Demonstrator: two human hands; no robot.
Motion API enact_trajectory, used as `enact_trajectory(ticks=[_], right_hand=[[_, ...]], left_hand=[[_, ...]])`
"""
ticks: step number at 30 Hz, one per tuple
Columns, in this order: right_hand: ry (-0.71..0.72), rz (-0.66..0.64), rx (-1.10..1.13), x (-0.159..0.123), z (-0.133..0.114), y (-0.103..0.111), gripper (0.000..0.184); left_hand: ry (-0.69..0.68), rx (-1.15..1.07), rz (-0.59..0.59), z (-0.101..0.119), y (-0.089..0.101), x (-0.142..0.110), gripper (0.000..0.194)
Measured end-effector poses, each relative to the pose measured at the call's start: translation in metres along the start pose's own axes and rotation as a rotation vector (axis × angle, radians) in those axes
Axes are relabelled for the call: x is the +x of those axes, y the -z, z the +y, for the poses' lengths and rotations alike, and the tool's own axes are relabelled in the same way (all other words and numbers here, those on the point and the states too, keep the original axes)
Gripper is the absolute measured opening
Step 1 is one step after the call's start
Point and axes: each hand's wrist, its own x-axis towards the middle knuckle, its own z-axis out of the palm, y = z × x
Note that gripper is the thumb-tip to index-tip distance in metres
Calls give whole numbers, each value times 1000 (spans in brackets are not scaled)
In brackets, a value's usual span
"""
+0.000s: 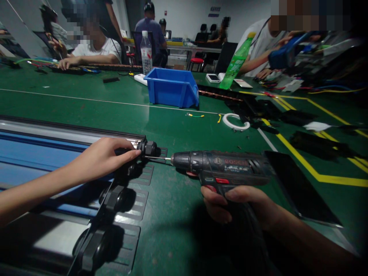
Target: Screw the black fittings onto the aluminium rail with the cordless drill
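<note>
My right hand point(241, 203) is wrapped around the grip of a black Bosch cordless drill point(227, 165), a finger on its red trigger. Its thin bit point(156, 157) points left at the end plate of a long blue-and-silver metal unit point(43, 153). At that plate's far corner my left hand point(112, 157) is closed, thumb and fingertips together beside a black cable gland point(150, 148) and close to the bit's tip. What the fingertips pinch, if anything, is hidden. More black cable glands point(96, 247) with slotted black tabs point(126, 243) line the plate towards me.
A blue bin point(172, 90) stands mid-table, with a clear bottle point(146, 53) behind it. To its right are a green bottle point(237, 61) and a white ring point(235, 122). A dark tablet-like slab point(301, 188) lies beyond the drill. Co-workers point(96, 48) sit across the table.
</note>
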Motion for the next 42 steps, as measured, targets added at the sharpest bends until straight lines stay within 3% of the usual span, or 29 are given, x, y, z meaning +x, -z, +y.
enact_trajectory(ticks=[42], right_hand=[[-13, -2, 22, 2, 0, -1, 26]], left_hand=[[-6, 6, 4, -3, -1, 1, 37]])
